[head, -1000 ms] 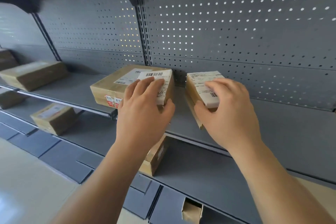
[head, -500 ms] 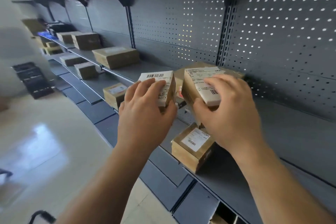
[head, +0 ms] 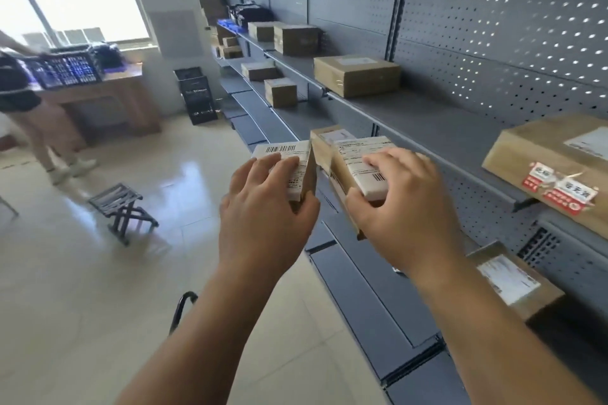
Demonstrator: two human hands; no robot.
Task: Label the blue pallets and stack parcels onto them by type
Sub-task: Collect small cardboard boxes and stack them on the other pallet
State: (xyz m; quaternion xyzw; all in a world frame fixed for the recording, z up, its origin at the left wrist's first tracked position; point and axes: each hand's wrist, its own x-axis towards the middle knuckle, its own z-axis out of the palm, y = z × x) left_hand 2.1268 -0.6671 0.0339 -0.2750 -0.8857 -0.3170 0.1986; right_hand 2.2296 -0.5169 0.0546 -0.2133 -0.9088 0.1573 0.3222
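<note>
1. The room has a pale glossy tiled floor (head: 82, 289), a bright window at the upper left, and a long grey metal shelving unit with a perforated back panel (head: 493, 26) running along the right side.
2. A wooden surface (head: 108, 89) stands under the window and carries a dark plastic crate (head: 65, 71); a second dark crate (head: 197, 95) stands on the floor beside it.
3. Another person (head: 29, 115), blurred, stands at the far left near that surface.
4. A small dark folding stool (head: 123, 207) stands on the floor, well apart from the shelving.
5. The left hand (head: 266, 217) grips a small brown cardboard parcel with a white barcode label (head: 289, 161), fingers over the label and thumb against its right side.
6. The right hand (head: 404, 207) grips a second small brown cardboard parcel with a white printed label (head: 355, 158), fingers across the top and thumb on its near edge.
7. Both parcels are held in the air in front of the shelving, just beside each other; I cannot tell whether they touch.
8. A large brown cardboard box with red stickers (head: 552, 168) lies on the upper shelf at the right.
9. A medium brown cardboard box (head: 357, 76) lies further along the same shelf.
10. A small labelled brown box (head: 513, 279) lies on the lower shelf behind the right forearm.
11. More brown boxes lie on the shelves toward the far end.
</note>
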